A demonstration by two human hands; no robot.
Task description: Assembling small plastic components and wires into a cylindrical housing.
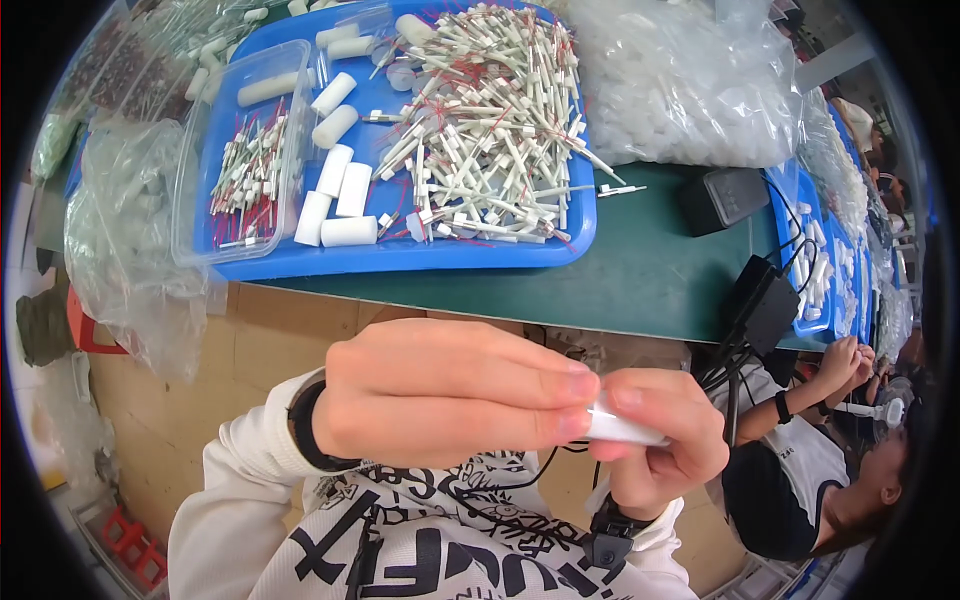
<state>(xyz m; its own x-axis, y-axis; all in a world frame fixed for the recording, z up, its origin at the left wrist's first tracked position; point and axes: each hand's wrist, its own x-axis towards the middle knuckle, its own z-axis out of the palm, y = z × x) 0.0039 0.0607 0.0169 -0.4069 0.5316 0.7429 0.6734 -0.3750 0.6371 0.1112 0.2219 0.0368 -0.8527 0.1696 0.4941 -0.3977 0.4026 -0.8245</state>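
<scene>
In front of my chest, above the table's near edge, my right hand (665,430) is closed around a white plastic cylinder (625,428). Its thumb and fingers hold the cylinder nearly level. My left hand (450,390) reaches across from the left with its fingers pressed together, and their tips meet the cylinder's left end. Whatever may be pinched between those left fingertips is hidden. Beyond the hands, a blue tray (420,262) bears several loose white cylinders (353,189) and a large heap of thin white sticks with red wires (500,130).
A clear plastic box (185,225) with more wired sticks sits in the tray's left part. Clear bags lie left (130,220) and back right (690,80). A black power adapter (725,200) with cables rests on the green table (650,270). At right, a co-worker (800,460) handles something.
</scene>
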